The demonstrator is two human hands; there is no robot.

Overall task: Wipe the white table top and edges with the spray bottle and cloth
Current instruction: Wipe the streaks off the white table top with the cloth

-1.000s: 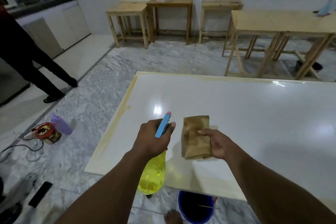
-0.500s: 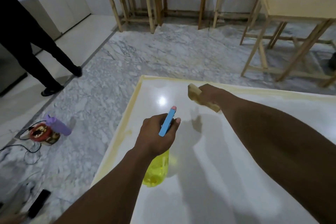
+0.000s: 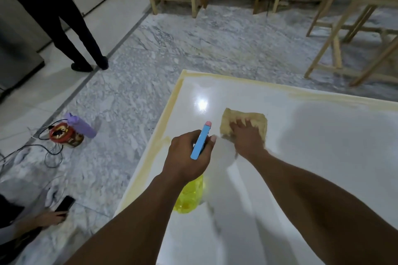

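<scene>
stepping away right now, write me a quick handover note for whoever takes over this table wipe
Left hand: grips the spray bottle by its blue head, held over the table's left side, nozzle pointing forward.
Right hand: flat, fingers spread, pressing the cloth onto the white table top near the far-left corner.
Done: the cloth is down on the top; how much has been wiped cannot be told.
Left: yellowish residue shows along the left edge and the far edge; wipe those and the rest of the top.
</scene>
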